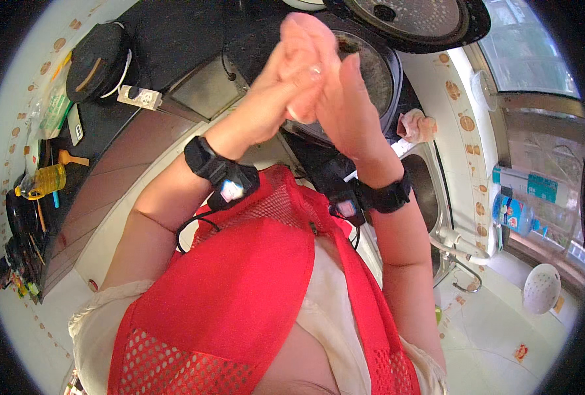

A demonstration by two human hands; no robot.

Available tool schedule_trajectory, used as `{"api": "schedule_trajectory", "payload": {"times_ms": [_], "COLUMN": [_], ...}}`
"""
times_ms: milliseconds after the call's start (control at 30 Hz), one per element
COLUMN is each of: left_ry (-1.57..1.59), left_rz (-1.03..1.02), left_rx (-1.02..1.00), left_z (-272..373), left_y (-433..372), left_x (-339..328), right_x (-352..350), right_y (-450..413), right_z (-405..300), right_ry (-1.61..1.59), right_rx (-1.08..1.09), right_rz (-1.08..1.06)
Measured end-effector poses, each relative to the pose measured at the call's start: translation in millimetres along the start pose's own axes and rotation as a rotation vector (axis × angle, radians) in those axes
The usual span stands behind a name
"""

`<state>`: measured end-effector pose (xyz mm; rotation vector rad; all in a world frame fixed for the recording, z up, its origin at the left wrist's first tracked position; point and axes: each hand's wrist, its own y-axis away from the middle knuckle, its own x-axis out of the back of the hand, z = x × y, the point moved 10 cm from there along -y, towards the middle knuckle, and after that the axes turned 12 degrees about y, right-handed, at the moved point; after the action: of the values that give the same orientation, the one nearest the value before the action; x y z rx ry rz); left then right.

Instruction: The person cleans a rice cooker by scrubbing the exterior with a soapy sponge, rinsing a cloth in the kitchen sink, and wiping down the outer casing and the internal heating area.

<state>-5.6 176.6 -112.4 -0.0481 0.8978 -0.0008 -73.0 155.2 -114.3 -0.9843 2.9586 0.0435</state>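
Note:
In front of me, my left hand (275, 96) and my right hand (349, 111) are pressed together, fingers overlapping. A rounded pinkish edge shows between the palms; I cannot tell whether it is a finger or something held. Both hands are over an open electric griddle (379, 79), whose round dark plate is partly hidden behind them. Its raised lid (416, 17) with a dotted inner plate stands beyond. Black straps with small devices are around both wrists.
At left on the black counter are a round black appliance (97, 61), a power strip (139, 97), a yellow oil bottle (45, 181) and an orange brush (73, 158). At right are a crumpled pink cloth (416, 126), the sink (423, 190), its faucet (458, 244) and a windowsill water bottle (514, 213).

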Motion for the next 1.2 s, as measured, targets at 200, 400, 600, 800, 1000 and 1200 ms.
{"api": "schedule_trajectory", "payload": {"times_ms": [200, 400, 600, 800, 1000, 1200], "left_ry": [-1.205, -1.378, -1.825, -1.713, -1.536, -0.287], "left_rz": [0.118, -0.185, -0.220, -0.295, -0.398, -0.204], "left_rx": [-0.729, -0.532, -0.528, -0.638, -0.658, 0.143], "left_z": [65, -13, -33, -75, -65, -38], "left_y": [13, 3, 36, 67, 59, 25], "left_x": [73, 71, 42, 1, 8, 56], "right_x": [118, 171, 167, 166, 167, 167], "right_y": [31, 77, 76, 75, 76, 74], "right_z": [4, 107, 110, 103, 101, 101], "right_ry": [0.799, 1.072, 1.160, 1.096, 1.104, 1.094], "right_rx": [0.179, 0.021, -0.069, -0.025, -0.003, -0.033], "right_rz": [0.425, 0.583, 0.675, 0.706, 0.715, 0.672]}}
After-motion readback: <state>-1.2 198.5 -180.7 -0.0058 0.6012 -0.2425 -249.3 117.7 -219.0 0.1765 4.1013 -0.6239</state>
